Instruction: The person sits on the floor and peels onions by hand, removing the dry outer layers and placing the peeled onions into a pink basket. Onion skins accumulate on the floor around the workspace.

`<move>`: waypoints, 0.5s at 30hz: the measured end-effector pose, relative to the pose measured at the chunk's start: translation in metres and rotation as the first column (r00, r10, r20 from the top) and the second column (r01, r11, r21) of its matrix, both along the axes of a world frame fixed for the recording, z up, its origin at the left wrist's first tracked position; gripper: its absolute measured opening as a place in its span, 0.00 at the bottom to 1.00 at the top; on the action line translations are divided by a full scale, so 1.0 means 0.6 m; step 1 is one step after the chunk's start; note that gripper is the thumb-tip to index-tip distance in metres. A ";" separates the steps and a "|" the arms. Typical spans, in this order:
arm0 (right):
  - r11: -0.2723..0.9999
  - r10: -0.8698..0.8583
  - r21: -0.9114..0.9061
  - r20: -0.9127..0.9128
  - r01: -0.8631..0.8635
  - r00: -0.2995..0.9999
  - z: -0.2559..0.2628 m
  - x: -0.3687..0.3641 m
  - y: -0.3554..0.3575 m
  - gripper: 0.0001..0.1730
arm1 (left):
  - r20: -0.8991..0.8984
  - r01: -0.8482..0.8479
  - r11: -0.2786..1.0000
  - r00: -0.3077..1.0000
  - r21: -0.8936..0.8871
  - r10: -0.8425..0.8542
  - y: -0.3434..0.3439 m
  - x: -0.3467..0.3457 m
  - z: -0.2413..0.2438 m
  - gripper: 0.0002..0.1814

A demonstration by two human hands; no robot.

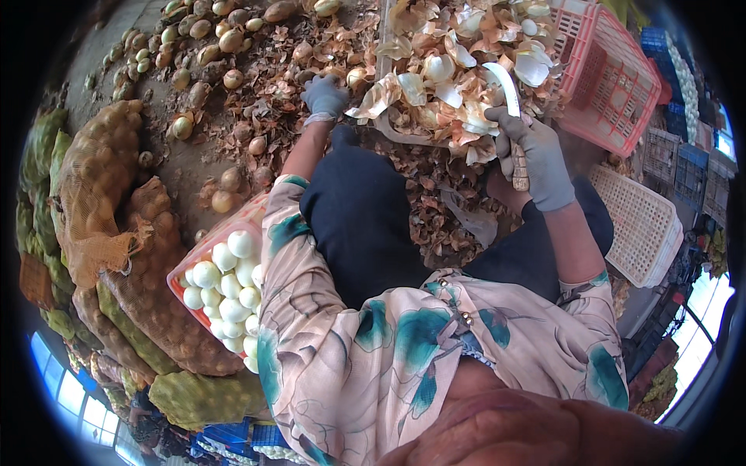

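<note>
My right hand (533, 151), in a grey glove, grips a knife with a curved pale blade (506, 81) and a light brown handle (519, 169). The blade points up over a heap of onion skins (431, 76) in a shallow tray (402, 137). Reaching out to the floor, my left hand (325, 98) wears a similar glove. Its fingertips are among unpeeled onions and loose skins, and whether they grip one is hidden. Just right of that hand lies an unpeeled onion (356, 77). Beside my left arm, a red crate (182, 289) holds peeled white onions (233, 310).
Unpeeled onions (231, 41) and dry skins (250, 110) cover the floor ahead. Full mesh sacks (96, 175) lie at left. A pink crate (618, 87) and stacked white baskets (635, 224) stand at right. Blue crates (227, 434) show behind me.
</note>
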State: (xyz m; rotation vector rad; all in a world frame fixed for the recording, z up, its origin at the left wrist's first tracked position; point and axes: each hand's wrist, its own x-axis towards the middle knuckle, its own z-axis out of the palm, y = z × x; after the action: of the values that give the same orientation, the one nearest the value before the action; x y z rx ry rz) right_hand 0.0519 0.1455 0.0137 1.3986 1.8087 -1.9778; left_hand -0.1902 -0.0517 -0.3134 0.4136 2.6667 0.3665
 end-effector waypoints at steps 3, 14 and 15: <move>1.000 0.000 0.001 0.004 0.000 1.000 -0.001 0.007 -0.001 0.20 | -0.149 0.147 0.984 0.980 0.099 -0.132 0.021 0.013 0.027 0.17; 0.999 -0.029 -0.032 0.073 0.032 0.997 -0.007 0.001 0.008 0.17 | -0.060 0.277 0.960 0.958 -0.043 -0.279 0.084 0.002 -0.068 0.36; 0.999 -0.005 -0.039 0.067 0.007 0.998 -0.005 -0.002 0.004 0.18 | -0.018 0.209 0.975 0.978 0.077 -0.208 0.057 0.001 -0.084 0.36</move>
State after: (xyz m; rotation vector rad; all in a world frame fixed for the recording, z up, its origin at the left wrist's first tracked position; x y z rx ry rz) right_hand 0.0506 0.1479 0.0106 1.4419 1.7298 -1.9347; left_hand -0.1898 -0.0173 -0.3640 0.7149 2.5925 0.4056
